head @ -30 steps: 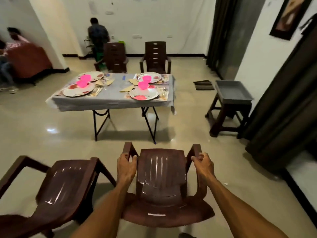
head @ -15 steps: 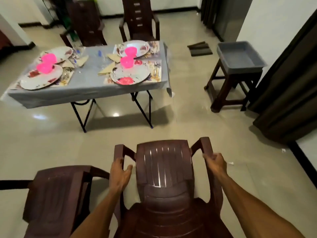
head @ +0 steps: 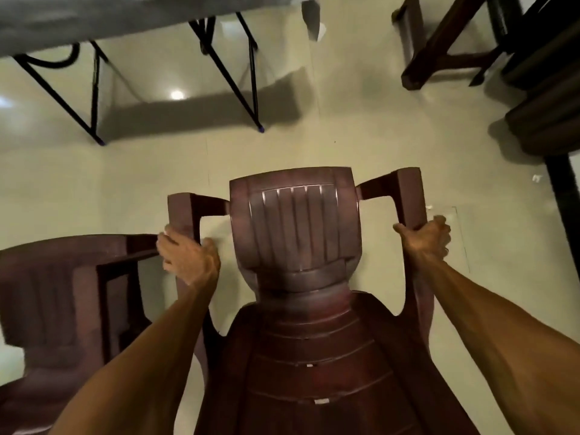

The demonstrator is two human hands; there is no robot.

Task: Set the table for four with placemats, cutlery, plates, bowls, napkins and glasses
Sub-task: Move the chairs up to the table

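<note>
With both hands clamped on its armrests, the brown plastic armchair [head: 295, 227] sits directly below the camera, backrest top pointing toward the table [head: 94, 20]. Left hand [head: 188, 260] is wrapped around the left armrest just behind its front corner; right hand [head: 423, 238] is closed on the right armrest at about the same spot, thumb on the inner edge. Grip looks symmetric.

Position: chair is on the open tiled floor [head: 361, 120], still apart from the table, whose grey cloth edge and black folding legs [head: 232, 76] fill the top of the view. Tabletop is out of frame, so I can't tell the state of the settings from here. Second matching armchair [head: 69, 293] stands just to the left, its armrest close to the left hand, maybe touching; can't tell.

Handling, my read:
- Moulded plastic, so light and fairly stiff, some flex in arms and legs. Two-hand lift should be easy.
- Armrests are the right hold: wide apart, balanced, keeps legs off the floor.
- Surface looks glossy, so a full wrap beats a fingertip pinch.
- Floor is shiny; dragging would likely skid or scrape, better to carry.

Risks: clipping the neighbouring chair on the left, or knocking the folding table legs on approach and shaking whatever sits on top. Dark wooden stand [head: 439, 45] at upper right is well clear.
</note>
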